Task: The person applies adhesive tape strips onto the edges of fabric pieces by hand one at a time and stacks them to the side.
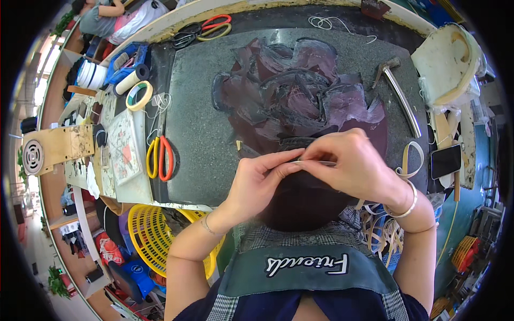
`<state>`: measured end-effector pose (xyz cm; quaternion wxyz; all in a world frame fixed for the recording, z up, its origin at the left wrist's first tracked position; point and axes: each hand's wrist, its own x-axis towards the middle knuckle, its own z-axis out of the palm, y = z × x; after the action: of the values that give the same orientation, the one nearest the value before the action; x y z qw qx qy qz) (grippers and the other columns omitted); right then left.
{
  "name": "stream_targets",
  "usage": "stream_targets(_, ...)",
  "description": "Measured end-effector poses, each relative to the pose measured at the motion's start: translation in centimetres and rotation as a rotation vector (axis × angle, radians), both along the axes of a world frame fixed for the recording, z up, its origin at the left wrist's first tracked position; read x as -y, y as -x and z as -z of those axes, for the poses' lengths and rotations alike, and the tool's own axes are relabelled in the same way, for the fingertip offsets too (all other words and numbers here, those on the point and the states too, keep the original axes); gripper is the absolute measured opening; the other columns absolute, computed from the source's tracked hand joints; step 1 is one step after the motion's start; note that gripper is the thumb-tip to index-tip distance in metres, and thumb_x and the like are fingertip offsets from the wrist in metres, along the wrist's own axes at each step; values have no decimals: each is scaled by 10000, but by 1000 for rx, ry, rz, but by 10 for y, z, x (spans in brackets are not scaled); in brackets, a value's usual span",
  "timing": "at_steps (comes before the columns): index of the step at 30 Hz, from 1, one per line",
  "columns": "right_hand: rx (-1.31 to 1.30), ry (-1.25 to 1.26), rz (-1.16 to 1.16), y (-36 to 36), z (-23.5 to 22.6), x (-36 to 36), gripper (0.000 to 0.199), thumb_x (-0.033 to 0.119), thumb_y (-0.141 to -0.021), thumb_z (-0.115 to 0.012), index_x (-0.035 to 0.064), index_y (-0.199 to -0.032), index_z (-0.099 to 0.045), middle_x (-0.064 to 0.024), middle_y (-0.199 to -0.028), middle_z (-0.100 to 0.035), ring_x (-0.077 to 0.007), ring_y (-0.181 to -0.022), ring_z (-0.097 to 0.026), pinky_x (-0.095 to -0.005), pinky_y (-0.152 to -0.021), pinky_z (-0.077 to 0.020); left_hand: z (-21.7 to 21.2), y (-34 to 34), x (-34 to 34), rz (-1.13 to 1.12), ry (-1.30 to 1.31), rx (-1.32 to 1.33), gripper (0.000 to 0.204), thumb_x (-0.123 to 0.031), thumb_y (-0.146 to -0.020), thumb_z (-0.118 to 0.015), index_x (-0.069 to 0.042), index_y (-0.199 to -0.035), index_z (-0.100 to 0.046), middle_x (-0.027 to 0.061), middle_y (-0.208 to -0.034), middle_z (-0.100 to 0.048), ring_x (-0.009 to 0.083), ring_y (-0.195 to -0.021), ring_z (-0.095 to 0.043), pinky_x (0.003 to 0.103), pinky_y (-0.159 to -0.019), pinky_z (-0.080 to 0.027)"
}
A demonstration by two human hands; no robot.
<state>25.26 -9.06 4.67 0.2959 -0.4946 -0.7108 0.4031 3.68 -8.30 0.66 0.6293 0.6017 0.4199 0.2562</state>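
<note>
Both hands meet over the near edge of a heap of dark maroon leather-like pieces point(300, 99) on a grey stone slab point(198, 107). A thin pale strip point(320, 162) runs between their fingertips. My left hand point(257, 179) pinches its left end between thumb and forefinger. My right hand point(350, 163) is closed on the strip just to the right, its fingers curled. The heaped pieces overlap, with whitish smears and dark, rough edges. A rounded dark piece point(305, 206) lies below my hands, against the apron. The strip's far end is hidden by my right hand.
A hammer point(401, 101) lies at the slab's right, near a phone point(445, 162) and a looped pale strip point(415, 160). Scissors with red and yellow handles point(159, 158) lie left, beside tape rolls point(139, 96). More scissors point(201, 32) lie at the back. Below left stands a yellow basket point(147, 235).
</note>
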Motion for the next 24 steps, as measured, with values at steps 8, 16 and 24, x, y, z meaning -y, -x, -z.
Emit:
stream_targets(8,640,-200,184,-48,-8,24,287,169,-661,-846,43,-870,-695,-94,-836,-606,-251,-790,-615,-355,-701,-463,13,-2,8,-38,-58,-12,307,-19,-884,-698,-26,-1191,-686,71,-1079,-717,74,-886,-640,236,-805,-520)
stream_targets(16,320,-351,-23,-30,23,18,134,107,-733,-755,81,-831,-667,-61,-864,-520,-247,-869,-506,-386,-805,-362,10,-25,14,-162,-243,-20,162,35,-811,-763,13,-934,-661,71,-918,-708,100,-852,-670,235,-768,-542)
stream_targets(24,391,-780,66,-13,-7,50,207,7,-556,-693,20,-759,-655,-103,-876,-612,-241,-770,-606,-387,-714,-487,27,-26,9,-244,-135,-24,155,11,-817,-762,-10,-871,-619,52,-877,-694,81,-818,-652,229,-753,-532)
